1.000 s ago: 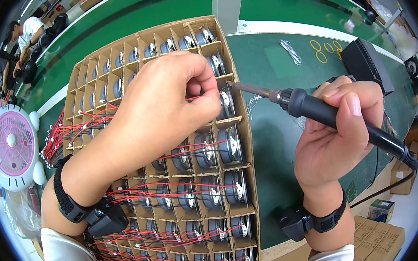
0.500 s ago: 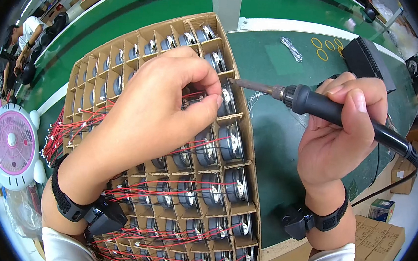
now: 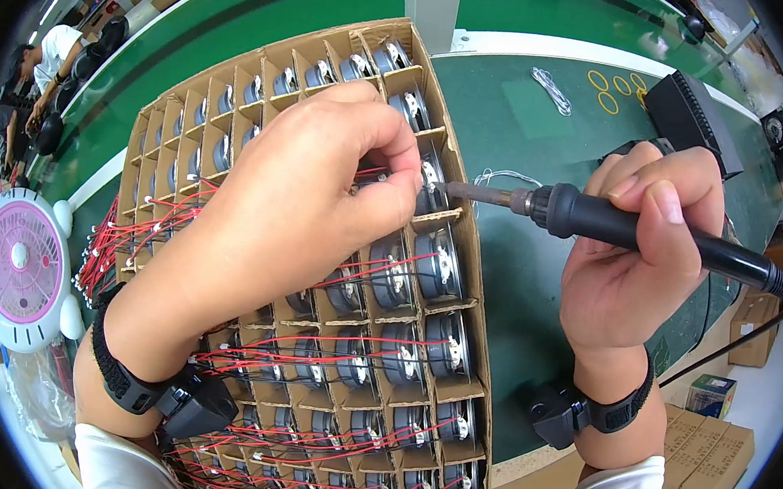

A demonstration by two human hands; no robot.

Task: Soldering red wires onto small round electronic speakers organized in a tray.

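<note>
My right hand (image 3: 634, 254) grips a soldering iron (image 3: 596, 216) by its black handle. The iron's tip lies at the terminal side of a round speaker (image 3: 431, 176) in the right-hand column of a divided cardboard box (image 3: 459, 149). My left hand (image 3: 323, 184) is closed in a pinch beside that same speaker. A red wire (image 3: 371, 172) shows at its fingers, and the very ends of the fingertips are partly hidden. Below, more speakers (image 3: 436, 262) sit one per compartment, with red and black wires (image 3: 347, 342) running leftward from their terminals.
Right of the box, the green table holds a black box-shaped unit (image 3: 687, 116), yellow rings (image 3: 609, 103) and a bundle of pale wire (image 3: 551, 92). The iron's cord (image 3: 723, 352) trails at right. A pink-and-white fan (image 3: 23, 257) stands left. A person (image 3: 56, 62) sits at far left.
The soldering iron's tip has moved down from the compartment's upper edge to the speaker's terminal side. My left hand stays pinched at nearly the same place; the view has shifted slightly.
</note>
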